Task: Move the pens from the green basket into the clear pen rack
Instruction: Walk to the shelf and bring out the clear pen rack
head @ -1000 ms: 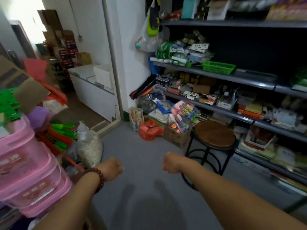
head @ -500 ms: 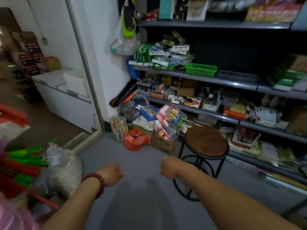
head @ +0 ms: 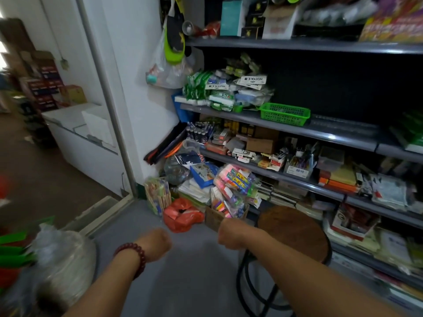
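Head view: locate the round wooden stool [head: 295,232] on its black metal frame at lower right and use it as your reference.

1. Your right hand [head: 231,235] hangs just left of the stool seat, with the forearm crossing in front of the stool. The fingers are curled under into the palm. No object shows in the grip.
2. Your left hand [head: 158,244] is farther left of the stool, apart from the right hand and above bare grey floor. Its fingers are likewise curled under, with nothing visible in them. A dark red bead bracelet [head: 132,257] sits on that wrist.
3. The green basket [head: 285,113] stands above and behind the stool, on the grey shelf two levels up, to the right of a pile of white and green packets. Both hands are well apart from it. You cannot tell from this angle whether pens lie inside it.
4. A clear pen rack [head: 297,171] with pens upright in it stands on the shelf directly behind the stool, one level below the basket.
5. An orange plastic bag [head: 183,215] lies on the floor left of the stool, beyond the hands.
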